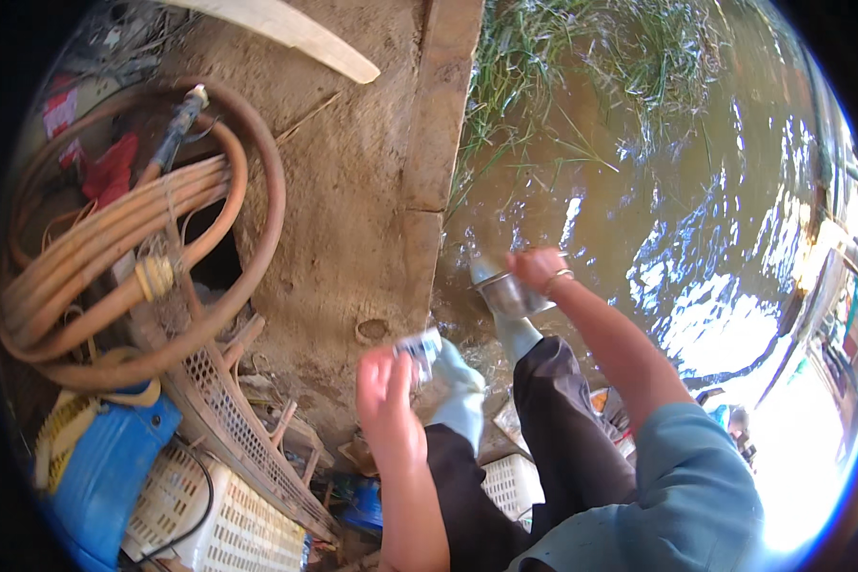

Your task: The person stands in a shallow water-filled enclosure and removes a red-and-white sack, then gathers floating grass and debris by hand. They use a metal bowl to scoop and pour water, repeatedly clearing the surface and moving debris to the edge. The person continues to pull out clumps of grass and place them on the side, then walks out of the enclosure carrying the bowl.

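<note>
My left hand [389, 386] is closed around a small white and grey-blue object [419, 351], blurred by motion, so its kind cannot be told. It is held above my light-blue boot [460, 393] on the left. Further right and a little farther off, my right hand [538, 268] grips the rim of a shiny metal bowl [513, 297]. The bowl is in front of my other boot [519, 336], beside the brown water [601, 238]. Its inside is mostly hidden from this view.
A straight ledge [427, 162] divides the dirt ground from the water, where cut grass [582, 67] floats. At left lie a coiled brown hose [269, 200], a worn woven chair [229, 410], a blue plastic container [114, 477] and a white basket [248, 534]. A wooden board [296, 33] lies far off.
</note>
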{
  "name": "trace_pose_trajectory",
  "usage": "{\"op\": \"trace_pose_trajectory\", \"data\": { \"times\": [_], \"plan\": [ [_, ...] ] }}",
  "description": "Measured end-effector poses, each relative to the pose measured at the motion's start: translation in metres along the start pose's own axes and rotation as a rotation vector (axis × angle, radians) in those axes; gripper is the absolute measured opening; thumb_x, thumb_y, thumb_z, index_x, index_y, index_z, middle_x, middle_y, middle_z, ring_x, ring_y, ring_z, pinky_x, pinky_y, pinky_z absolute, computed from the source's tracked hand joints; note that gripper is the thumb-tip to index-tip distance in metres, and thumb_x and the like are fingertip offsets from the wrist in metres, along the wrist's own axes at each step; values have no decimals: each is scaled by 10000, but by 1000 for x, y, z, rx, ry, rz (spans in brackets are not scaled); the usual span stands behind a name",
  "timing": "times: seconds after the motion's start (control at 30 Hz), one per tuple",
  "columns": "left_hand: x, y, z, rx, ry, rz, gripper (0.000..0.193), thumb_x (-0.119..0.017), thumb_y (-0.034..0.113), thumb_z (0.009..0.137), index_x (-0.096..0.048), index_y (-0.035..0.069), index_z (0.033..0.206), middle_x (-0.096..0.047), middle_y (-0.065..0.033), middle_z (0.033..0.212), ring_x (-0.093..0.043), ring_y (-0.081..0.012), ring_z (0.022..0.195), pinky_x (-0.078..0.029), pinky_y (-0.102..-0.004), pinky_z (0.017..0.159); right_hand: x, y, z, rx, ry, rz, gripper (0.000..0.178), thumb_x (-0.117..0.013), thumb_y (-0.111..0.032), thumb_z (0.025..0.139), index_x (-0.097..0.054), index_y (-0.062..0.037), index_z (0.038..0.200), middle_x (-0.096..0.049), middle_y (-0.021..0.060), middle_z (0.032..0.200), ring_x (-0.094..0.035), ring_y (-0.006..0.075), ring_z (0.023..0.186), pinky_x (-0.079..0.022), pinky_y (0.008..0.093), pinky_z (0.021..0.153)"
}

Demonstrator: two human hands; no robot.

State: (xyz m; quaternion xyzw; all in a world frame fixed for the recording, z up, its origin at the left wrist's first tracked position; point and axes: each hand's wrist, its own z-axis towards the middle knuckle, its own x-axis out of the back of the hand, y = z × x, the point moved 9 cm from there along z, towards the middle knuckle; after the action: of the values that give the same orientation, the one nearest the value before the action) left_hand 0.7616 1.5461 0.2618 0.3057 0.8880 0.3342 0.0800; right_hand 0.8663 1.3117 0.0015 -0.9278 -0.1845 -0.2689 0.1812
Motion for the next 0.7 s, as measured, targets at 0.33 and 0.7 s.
{"op": "trace_pose_trajectory", "data": {
  "times": [0.33,0.7],
  "plan": [
    [-112,-2,-1,213,-557,386,118,-584,-3,872,-509,10,963,-587,-175,1116,-554,-209,1044,-420,-340,924,38,25,162,-23,316,-26,524,-332,-378,973,-681,-105,693,-681,111,731,-663,288,725,-521,424,670],
    [-169,15,32,176,-821,649,100,-605,55,884,-547,-6,938,-631,-127,1038,-634,-187,872,-489,-274,785,326,167,148,-335,1157,-55,318,-444,-325,948,-604,-121,764,-633,86,675,-625,293,654,-522,404,612]
  ]
}}
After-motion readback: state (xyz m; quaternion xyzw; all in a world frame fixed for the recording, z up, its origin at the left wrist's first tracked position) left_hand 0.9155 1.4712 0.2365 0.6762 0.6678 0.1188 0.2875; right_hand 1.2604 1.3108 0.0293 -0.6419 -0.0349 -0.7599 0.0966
